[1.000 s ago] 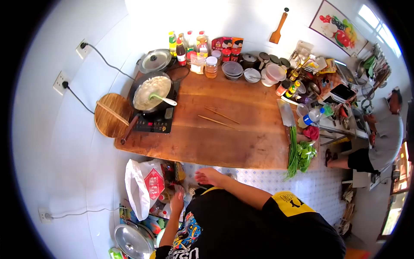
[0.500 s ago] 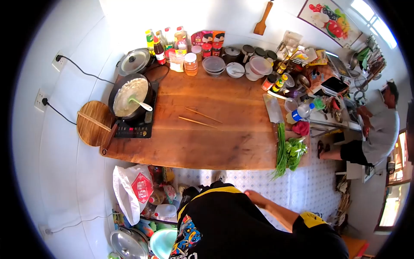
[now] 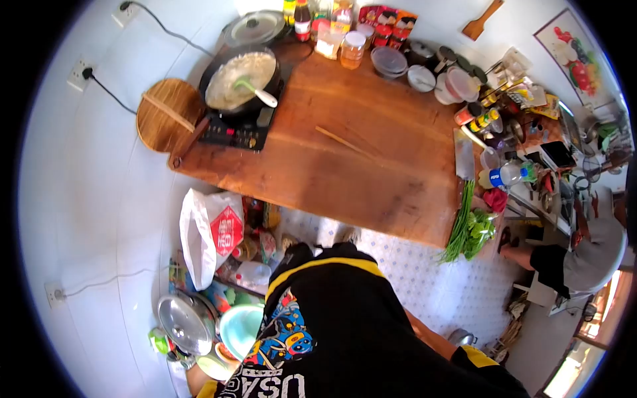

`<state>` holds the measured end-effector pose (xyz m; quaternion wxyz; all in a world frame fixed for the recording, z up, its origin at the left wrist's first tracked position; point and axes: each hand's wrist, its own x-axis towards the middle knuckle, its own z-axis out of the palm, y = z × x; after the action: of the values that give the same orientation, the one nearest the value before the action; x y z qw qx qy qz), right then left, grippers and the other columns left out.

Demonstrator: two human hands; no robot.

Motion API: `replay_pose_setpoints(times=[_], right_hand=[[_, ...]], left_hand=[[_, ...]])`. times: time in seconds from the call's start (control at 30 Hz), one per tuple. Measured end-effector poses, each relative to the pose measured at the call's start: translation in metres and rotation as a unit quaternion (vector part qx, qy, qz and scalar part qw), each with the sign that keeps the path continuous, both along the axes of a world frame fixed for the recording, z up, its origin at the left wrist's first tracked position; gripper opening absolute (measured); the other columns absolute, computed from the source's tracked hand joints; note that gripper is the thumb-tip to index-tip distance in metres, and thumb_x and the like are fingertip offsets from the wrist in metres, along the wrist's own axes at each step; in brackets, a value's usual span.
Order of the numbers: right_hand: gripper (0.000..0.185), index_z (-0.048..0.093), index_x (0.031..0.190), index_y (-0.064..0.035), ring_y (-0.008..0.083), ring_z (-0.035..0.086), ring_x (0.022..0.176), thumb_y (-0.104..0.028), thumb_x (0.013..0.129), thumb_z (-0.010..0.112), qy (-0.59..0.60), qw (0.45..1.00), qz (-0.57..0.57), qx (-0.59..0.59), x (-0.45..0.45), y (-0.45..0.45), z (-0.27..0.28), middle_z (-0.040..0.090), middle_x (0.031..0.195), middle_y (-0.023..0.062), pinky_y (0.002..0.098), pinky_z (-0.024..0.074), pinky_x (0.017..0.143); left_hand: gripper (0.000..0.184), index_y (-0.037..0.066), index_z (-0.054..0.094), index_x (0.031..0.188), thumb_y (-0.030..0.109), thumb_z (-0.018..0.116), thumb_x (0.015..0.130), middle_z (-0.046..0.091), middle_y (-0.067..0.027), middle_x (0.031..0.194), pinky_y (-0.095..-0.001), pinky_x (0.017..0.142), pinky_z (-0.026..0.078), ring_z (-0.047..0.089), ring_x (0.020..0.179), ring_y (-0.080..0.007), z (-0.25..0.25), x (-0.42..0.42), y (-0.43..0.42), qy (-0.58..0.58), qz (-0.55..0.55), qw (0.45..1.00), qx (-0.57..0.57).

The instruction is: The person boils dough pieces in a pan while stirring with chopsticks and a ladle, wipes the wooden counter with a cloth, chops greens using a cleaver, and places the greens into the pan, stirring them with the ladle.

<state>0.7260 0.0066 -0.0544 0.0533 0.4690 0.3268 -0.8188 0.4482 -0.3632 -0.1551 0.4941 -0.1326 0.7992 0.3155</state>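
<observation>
My right forearm (image 3: pixel 431 337) hangs beside my black shirt, its hand mostly hidden behind the shirt; the fingers cannot be made out. At the bottom left, a bit of my left arm (image 3: pixel 198 379) shows by a yellow-trimmed sleeve, near a pale green basin (image 3: pixel 240 330) and a lidded steel pot (image 3: pixel 186 324); that hand's fingers are not clear. On the wooden table, a wok (image 3: pixel 211 83) of pale batter-like mixture (image 3: pixel 247 71) sits on an induction cooker (image 3: pixel 233 136). A white-handled green utensil (image 3: pixel 265 97) rests in it. Chopsticks (image 3: pixel 345 140), blurred, lie mid-table.
A cleaver (image 3: pixel 464 156), long green stalks (image 3: pixel 459 222) and leafy greens (image 3: pixel 479 232) lie at the table's right end. Jars and bowls line the back. A round wooden lid (image 3: pixel 169 116) leans at the left above a white bag (image 3: pixel 199 232). Another person (image 3: pixel 594 255) stands at the far right.
My view has turned and moved down-left, so the table appears tilted and higher. The pot and basin show more fully, and part of my left arm has come into view. My right hand is more hidden.
</observation>
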Motion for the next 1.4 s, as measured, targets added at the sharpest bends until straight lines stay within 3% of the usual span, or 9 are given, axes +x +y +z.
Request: replay_pose_setpoints(times=[0.43,0.57,0.63,0.8,1.03,1.1,1.17,1.23,1.4], right_hand=[[0.033,0.063,0.118,-0.0013,0.0149,0.058,0.104,-0.022,0.093,0.058,0.032,0.961,-0.204,-0.183,-0.006,0.03,0.029,0.066,0.114,0.0084,0.0326,0.0467,0.093],[0.038,0.06,0.123,0.0,0.0168,0.059,0.108,-0.025,0.095,0.054,0.128,0.972,0.018,0.194,-0.075,0.058,0.06,0.065,0.117,0.0095,0.0337,0.0478,0.095],[0.036,0.059,0.124,-0.0002,0.0157,0.06,0.107,-0.02,0.094,0.055,0.107,0.96,-0.044,-0.255,-0.085,0.09,0.043,0.066,0.116,0.009,0.0295,0.0486,0.092],[0.027,0.062,0.11,-0.0008,0.0139,0.062,0.093,-0.016,0.087,0.064,0.079,0.974,0.211,-0.035,-0.16,0.114,0.092,0.068,0.104,0.0063,0.0252,0.0484,0.084],[0.034,0.06,0.105,-0.0051,0.0381,0.063,0.085,-0.008,0.072,0.068,-0.083,0.665,0.495,0.553,-0.242,0.047,0.125,0.065,0.092,0.0177,0.0443,0.0515,0.075],[0.036,0.058,0.109,-0.0065,0.0367,0.06,0.095,-0.006,0.073,0.065,0.13,0.633,0.354,0.677,-0.25,0.034,0.14,0.062,0.1,0.0165,0.0447,0.0503,0.079],[0.027,0.061,0.102,-0.0055,0.0344,0.059,0.098,-0.006,0.076,0.062,0.223,0.724,0.342,0.556,-0.269,0.006,0.162,0.061,0.101,0.0144,0.0433,0.05,0.083],[0.033,0.06,0.106,-0.0014,0.0352,0.061,0.097,-0.012,0.075,0.067,0.278,0.658,0.577,0.396,-0.291,-0.013,0.16,0.062,0.101,0.0156,0.0391,0.05,0.084],[0.038,0.06,0.108,0.0034,0.0306,0.064,0.098,-0.018,0.078,0.066,0.141,0.444,0.709,0.529,-0.318,-0.053,0.122,0.064,0.099,0.0182,0.0377,0.0531,0.081]], left_hand=[[0.045,0.002,0.056,0.121,0.022,0.067,0.082,0.051,0.0066,0.071,-0.019,0.046,0.03,0.04,0.054,-0.0036,0.104,-0.029,0.015,-0.033,0.199,0.973,0.111],[0.049,0.003,0.055,0.124,0.023,0.069,0.081,0.05,0.009,0.069,-0.0158,0.044,0.028,0.038,0.052,-0.0004,0.17,-0.098,0.069,-0.087,0.248,0.934,0.244],[0.051,0.003,0.055,0.125,0.023,0.069,0.081,0.049,0.0103,0.069,-0.0143,0.043,0.027,0.037,0.05,0.0012,0.194,-0.126,0.107,-0.155,0.211,0.92,0.292],[0.049,0.005,0.054,0.126,0.017,0.07,0.082,0.054,0.0077,0.074,-0.0142,0.047,0.036,0.044,0.054,-0.0003,0.204,-0.152,0.193,-0.257,-0.005,0.925,0.282],[0.039,0.002,0.058,0.121,0.017,0.067,0.087,0.068,-0.0094,0.105,-0.0303,0.089,0.054,0.066,0.095,-0.017,0.197,-0.163,0.249,-0.279,-0.001,0.915,0.292],[0.035,0.002,0.058,0.121,0.02,0.062,0.091,0.068,-0.009,0.103,-0.029,0.084,0.055,0.067,0.092,-0.0165,0.192,-0.164,0.248,-0.274,0.018,0.913,0.302],[0.037,0.002,0.06,0.119,0.029,0.059,0.093,0.069,-0.009,0.101,-0.0294,0.08,0.056,0.067,0.09,-0.0174,0.185,-0.168,0.247,-0.368,0.071,0.87,0.319],[0.032,0.009,0.065,0.108,0.036,0.057,0.093,0.065,-0.007,0.081,-0.0231,0.051,0.049,0.061,0.061,-0.0124,0.196,-0.178,0.247,-0.391,0.071,0.879,0.264],[0.026,0.01,0.062,0.111,0.027,0.06,0.092,0.062,-0.0038,0.072,-0.0205,0.041,0.038,0.054,0.05,-0.0088,0.225,-0.179,0.241,-0.3,-0.026,0.916,0.264]])
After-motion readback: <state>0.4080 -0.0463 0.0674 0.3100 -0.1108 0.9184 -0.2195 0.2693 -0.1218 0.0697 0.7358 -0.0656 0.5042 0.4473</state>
